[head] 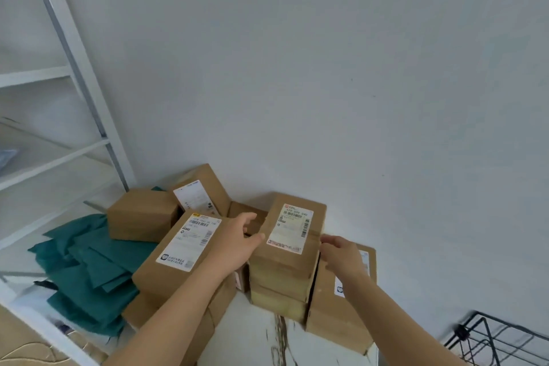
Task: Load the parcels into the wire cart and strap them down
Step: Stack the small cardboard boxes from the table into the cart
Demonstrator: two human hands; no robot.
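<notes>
Parcels, at least six brown cardboard boxes, stand piled on the floor against the wall; four show white labels. The left hand (237, 239) and right hand (341, 255), fingers spread, flank the top parcel (292, 235) of the central stack, touching its sides. Green mailer bags (86, 270) lie left; one wire cart (502, 339) stands well apart, lower right.

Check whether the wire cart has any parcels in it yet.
Cannot tell fully: only a corner of the wire cart shows, and that part holds nothing. The parcels are stacked outside it, by the wall.
</notes>
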